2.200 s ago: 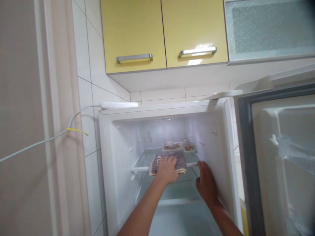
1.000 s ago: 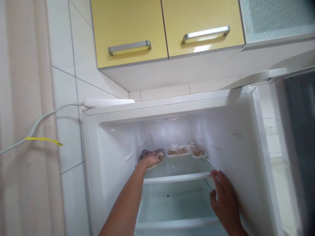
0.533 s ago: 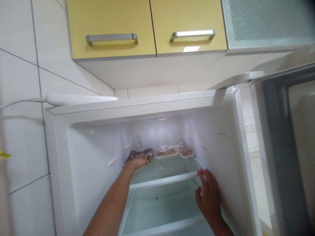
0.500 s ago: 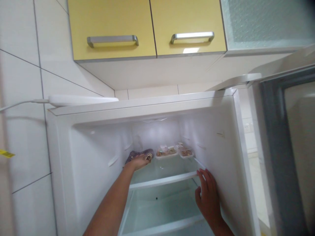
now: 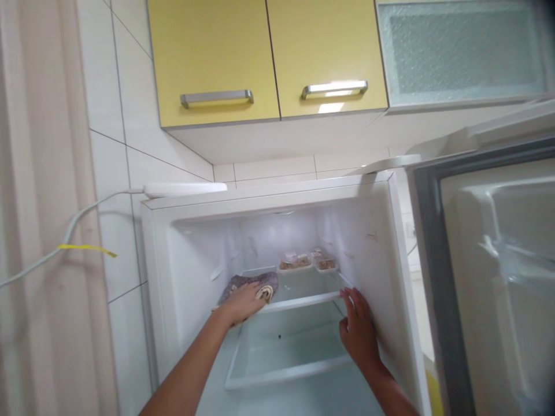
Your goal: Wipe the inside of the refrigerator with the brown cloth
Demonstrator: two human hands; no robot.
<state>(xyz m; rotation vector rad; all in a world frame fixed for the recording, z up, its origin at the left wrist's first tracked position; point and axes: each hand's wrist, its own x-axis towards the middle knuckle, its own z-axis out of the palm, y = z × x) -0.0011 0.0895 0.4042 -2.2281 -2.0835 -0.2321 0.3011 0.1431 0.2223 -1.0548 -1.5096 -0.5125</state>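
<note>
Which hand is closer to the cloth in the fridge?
Left. The left hand holds the cloth at the left end of the shelf; the right hand touches the shelf's right front corner, apart from the cloth.

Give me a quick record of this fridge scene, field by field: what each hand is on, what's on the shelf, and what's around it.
Left hand: palm down on a cloth at the left front of the upper shelf; grip unclear
Right hand: fingers extended, at the shelf's right end by the inner wall
Shelf contents: two food trays at the back
Fridge: door open, swung to the right
Surroundings: yellow cabinets above; white cable on the tiled wall at left
</note>
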